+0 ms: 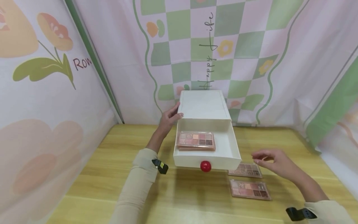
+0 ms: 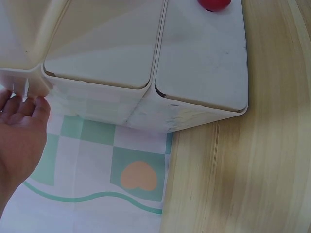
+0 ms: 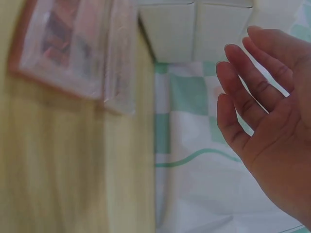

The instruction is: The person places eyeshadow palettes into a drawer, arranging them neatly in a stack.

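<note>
A white drawer cabinet (image 1: pixel 204 104) stands on the table with its top drawer (image 1: pixel 227 141) pulled out; a red knob (image 1: pixel 205 166) marks the drawer's front. Inside lie stacked eyeshadow palettes (image 1: pixel 195 141), on the drawer's left side. My left hand (image 1: pixel 167 119) rests on the cabinet's left side near the top, the thumb by the upper edge; in the left wrist view the fingers (image 2: pixel 29 108) touch the side wall. To the right, my right hand (image 1: pixel 277 163) hovers with loosely bent fingers and holds nothing. Below it are two more eyeshadow palettes, a farther one (image 1: pixel 247 170) and a nearer one (image 1: pixel 250 189).
Two closed lower drawers (image 2: pixel 201 58) show in the left wrist view. The wooden table (image 1: pixel 112 174) carries everything. Printed curtains (image 1: pixel 179 40) hang behind the cabinet and along both sides.
</note>
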